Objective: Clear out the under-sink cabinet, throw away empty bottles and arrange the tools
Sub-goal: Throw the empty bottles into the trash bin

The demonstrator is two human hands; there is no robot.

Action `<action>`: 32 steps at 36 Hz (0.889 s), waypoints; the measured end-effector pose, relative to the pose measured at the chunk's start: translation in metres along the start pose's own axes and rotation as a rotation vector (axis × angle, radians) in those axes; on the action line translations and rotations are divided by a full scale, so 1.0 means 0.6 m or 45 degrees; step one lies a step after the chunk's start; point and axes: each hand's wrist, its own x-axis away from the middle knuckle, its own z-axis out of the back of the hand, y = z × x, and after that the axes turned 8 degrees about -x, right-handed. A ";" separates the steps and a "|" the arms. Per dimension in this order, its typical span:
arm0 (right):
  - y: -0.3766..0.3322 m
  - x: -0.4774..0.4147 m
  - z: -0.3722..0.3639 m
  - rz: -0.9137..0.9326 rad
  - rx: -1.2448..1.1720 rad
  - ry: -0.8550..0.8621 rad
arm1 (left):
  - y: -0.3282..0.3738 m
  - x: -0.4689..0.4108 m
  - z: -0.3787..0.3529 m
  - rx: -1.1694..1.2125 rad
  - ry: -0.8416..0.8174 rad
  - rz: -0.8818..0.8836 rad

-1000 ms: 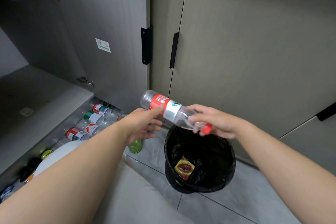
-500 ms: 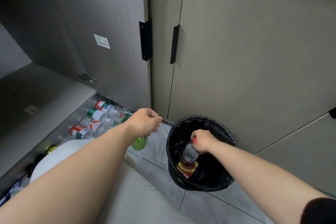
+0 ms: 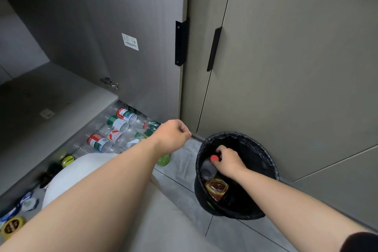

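Right hand [image 3: 229,162] is reaching inside the black-lined bin [image 3: 268,159] at lower centre-right, fingers pinching the clear bottle [image 3: 207,171] at its neck by the red cap. The bottle is sitting inside the bin, above a brown packet [image 3: 217,189]. Left hand [image 3: 172,136] is hovering at centre frame, fingers curled closed, gripping nothing. Labelled bottles [image 3: 114,131] are lying in the open cabinet at left.

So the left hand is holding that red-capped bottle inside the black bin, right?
Not quite: it is the right hand that holds the red-capped bottle inside the black bin, as the head view shows. The left hand is curled beside the open cabinet and holds nothing.
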 end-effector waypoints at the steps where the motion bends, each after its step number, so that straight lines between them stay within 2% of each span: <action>1: -0.003 0.004 0.004 0.004 -0.010 0.042 | 0.001 0.001 0.001 -0.025 0.011 -0.009; 5: -0.030 0.025 0.033 0.116 -0.065 0.331 | 0.007 0.008 0.016 -0.193 0.023 -0.059; 8: -0.080 0.040 0.061 0.353 -0.248 0.390 | 0.010 0.011 0.060 -0.443 -0.043 -0.114; 12: -0.188 0.060 0.087 0.710 -0.366 0.308 | -0.029 0.018 0.162 -0.587 -0.097 -0.061; 16: -0.300 0.056 0.070 0.897 -0.341 0.110 | -0.138 0.032 0.249 -0.577 0.114 0.082; 18: -0.354 0.036 0.038 0.927 -0.293 -0.033 | -0.215 0.040 0.282 -0.606 0.147 0.183; 22: -0.429 -0.011 -0.038 0.910 -0.137 -0.271 | -0.335 0.053 0.320 -0.658 0.002 0.329; 25: -0.482 -0.059 -0.126 0.740 -0.104 -0.578 | -0.424 0.061 0.336 -0.586 -0.090 0.433; 29: -0.529 -0.127 -0.264 0.416 -0.087 -0.925 | -0.538 0.046 0.334 -0.300 -0.162 0.580; 32: -0.537 -0.170 -0.365 0.314 0.031 -0.959 | -0.594 0.031 0.329 -0.061 -0.190 0.679</action>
